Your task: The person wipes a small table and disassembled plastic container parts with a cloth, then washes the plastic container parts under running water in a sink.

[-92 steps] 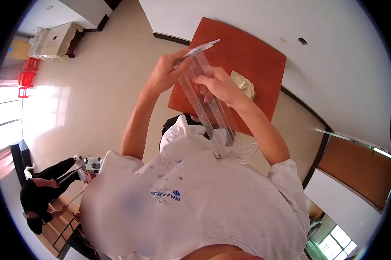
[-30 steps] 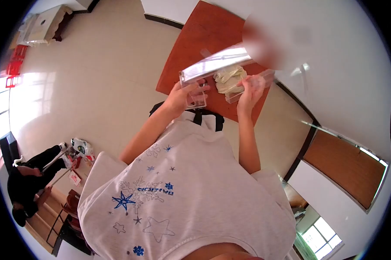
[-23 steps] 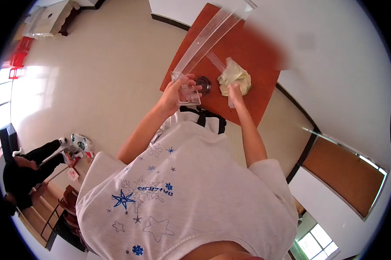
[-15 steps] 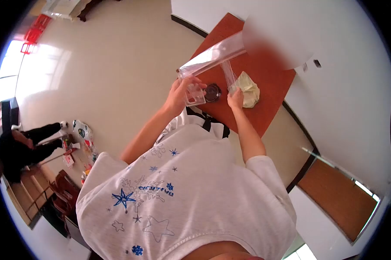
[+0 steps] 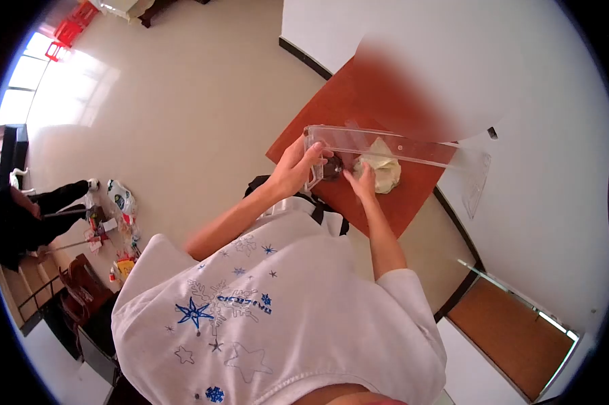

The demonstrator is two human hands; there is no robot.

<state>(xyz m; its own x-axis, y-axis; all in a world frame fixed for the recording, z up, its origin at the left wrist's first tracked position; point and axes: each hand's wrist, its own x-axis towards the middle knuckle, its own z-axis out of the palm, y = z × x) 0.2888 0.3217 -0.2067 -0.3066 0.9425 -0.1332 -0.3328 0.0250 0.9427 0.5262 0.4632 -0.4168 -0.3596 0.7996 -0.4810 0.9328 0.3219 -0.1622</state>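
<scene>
My left hand (image 5: 294, 167) grips one end of a long clear plastic frame (image 5: 419, 150), which stretches to the right above the wooden table (image 5: 399, 214). My right hand (image 5: 364, 182) is closed, its thumb toward the left hand, and seems to pinch a clear plastic strip (image 5: 350, 158) partly hidden behind the frame. Beside and partly under the right hand lies a crumpled pale yellow bag or cloth (image 5: 387, 179). Between my two hands sits a dark round object (image 5: 333, 167), partly covered by my left fingers.
A white wall (image 5: 520, 175) borders the table on the right. A blurred patch hides the table's far side. To the left, a person in dark clothes (image 5: 14, 226) is near a white bag (image 5: 120, 199) on the floor. Red stools (image 5: 68, 32) stand at the far left.
The long frame has swung round from pointing up and right to lying nearly level across the view, now in front of the strip. My right hand has come closer to the left.
</scene>
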